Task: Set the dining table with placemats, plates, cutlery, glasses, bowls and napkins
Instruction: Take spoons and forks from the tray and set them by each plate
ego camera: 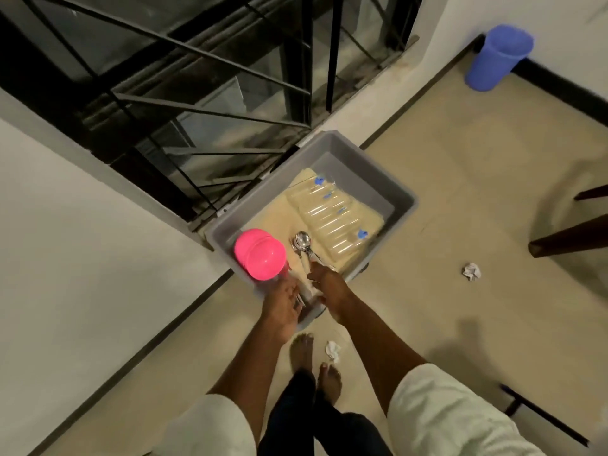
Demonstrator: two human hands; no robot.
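A grey plastic tub sits on the floor under a window. Inside it lie beige placemats under a clear plastic pack with blue bits. A stack of upturned pink bowls stands in the near left corner. Metal spoons lie beside the bowls. My right hand reaches into the tub and pinches the spoon handles. My left hand is at the tub's near rim, just below the bowls, with thin metal cutlery showing between its curled fingers.
Barred window and white wall run behind the tub. Crumpled paper lies on the floor to the right; another scrap lies by my bare feet. Dark chair legs stand at the right, and a blue bin at the far wall.
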